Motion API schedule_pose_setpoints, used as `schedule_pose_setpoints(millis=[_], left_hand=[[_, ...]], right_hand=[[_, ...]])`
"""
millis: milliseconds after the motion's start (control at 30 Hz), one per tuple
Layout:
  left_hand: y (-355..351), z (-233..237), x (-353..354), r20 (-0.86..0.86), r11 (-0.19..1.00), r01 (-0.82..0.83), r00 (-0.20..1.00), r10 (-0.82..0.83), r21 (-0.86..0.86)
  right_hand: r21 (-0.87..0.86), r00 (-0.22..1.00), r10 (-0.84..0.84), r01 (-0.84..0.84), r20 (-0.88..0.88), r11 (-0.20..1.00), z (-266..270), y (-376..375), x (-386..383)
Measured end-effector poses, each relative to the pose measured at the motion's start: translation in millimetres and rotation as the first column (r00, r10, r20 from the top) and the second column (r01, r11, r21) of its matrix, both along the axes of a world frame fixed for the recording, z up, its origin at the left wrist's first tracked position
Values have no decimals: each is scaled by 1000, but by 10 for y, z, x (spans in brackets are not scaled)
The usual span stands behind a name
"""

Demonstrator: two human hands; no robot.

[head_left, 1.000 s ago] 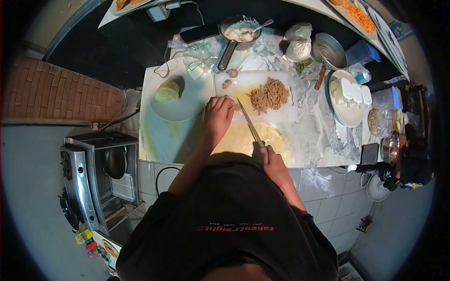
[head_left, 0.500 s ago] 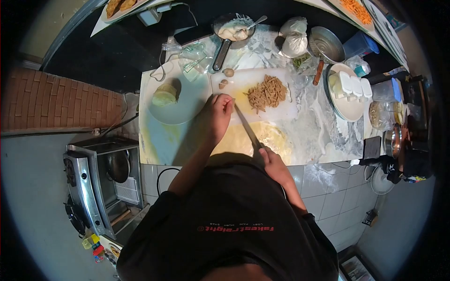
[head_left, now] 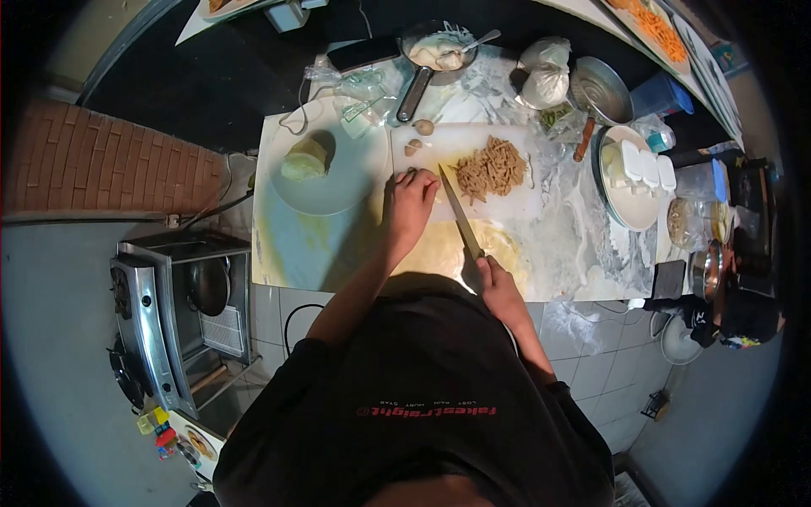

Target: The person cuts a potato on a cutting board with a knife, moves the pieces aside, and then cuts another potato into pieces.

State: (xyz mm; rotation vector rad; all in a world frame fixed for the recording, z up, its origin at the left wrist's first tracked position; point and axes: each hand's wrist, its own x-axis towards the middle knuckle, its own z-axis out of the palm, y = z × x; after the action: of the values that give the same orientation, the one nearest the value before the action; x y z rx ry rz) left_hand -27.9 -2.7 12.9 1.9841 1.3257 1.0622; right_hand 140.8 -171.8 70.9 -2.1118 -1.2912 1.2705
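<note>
My left hand [head_left: 412, 201] rests on the left part of a white cutting board [head_left: 525, 203], fingers curled down; whatever lies under them is hidden. My right hand [head_left: 498, 286] grips a long kitchen knife [head_left: 459, 211] by its handle near the table's front edge. The blade slants up and left across the board, its tip just right of my left fingers. Right of the blade is a heap of brown chopped strips [head_left: 492, 167]. Two small brownish roundish pieces, an upper one [head_left: 424, 127] and a lower one [head_left: 412, 147], sit beyond my left hand.
A plate [head_left: 296, 201] at left bears a pale green cut vegetable [head_left: 306, 160]. Behind the board stands a pan [head_left: 414, 95] of creamy white food with a spoon. To the right are a metal pot [head_left: 601, 89] and a plate with white containers [head_left: 632, 215].
The view has shifted slightly, so the table things appear farther right. My left fingers have moved from a pinch to a lower curl on the board. The knife stays in my right hand.
</note>
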Motion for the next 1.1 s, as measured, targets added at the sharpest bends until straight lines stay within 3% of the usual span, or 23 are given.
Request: schedule_pose_setpoints(millis=[33,100,200,333,433,1100], left_hand=[[-6,1,-9,1,1000,-4,1000,4,-2],[-34,4,-34,-160,993,-4,987,24,122],[-47,11,-93,-134,994,48,990,-35,101],[-64,9,-92,-97,991,6,995,7,133],[-72,-28,-108,-148,988,83,987,-64,129],[-135,-152,-73,-157,990,-23,987,45,137]], right_hand=[[-78,1000,-2,0,-31,997,32,25,11],[-48,1000,-15,15,-10,999,18,13,-19],[-23,1000,-26,27,10,999,-23,11,-30],[-23,999,32,-31,44,999,19,39,-37],[-41,995,55,-51,78,998,15,49,-66],[86,972,85,-106,218,991,-58,90,-119]])
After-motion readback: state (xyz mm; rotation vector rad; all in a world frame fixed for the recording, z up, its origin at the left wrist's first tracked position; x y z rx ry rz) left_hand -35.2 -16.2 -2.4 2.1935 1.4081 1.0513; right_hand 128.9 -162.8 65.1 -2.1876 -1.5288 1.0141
